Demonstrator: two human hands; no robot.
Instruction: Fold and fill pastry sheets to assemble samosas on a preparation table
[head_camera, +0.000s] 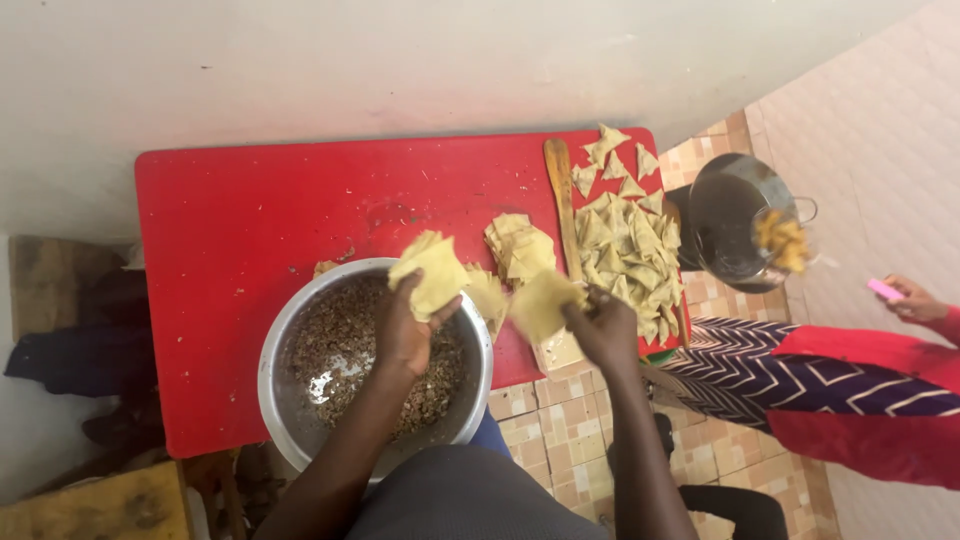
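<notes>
Filling step judged underway: left hand (405, 335) grips a folded pastry wrapper (430, 270) over the steel bowl of minced filling (285, 345) at the red table's (230, 230) front edge, right hand (600, 330) clasps another wrapper (543, 300); next calls for scooping filling.

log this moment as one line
left hand: holds pastry sheet over filling bowl | right hand: holds pastry sheet | folded triangles on red table

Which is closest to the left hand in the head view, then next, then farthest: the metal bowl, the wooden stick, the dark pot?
From the left hand:
1. Metal bowl, right underneath.
2. Wooden stick, toward the table's right side.
3. Dark pot, off the table's right edge.
</notes>
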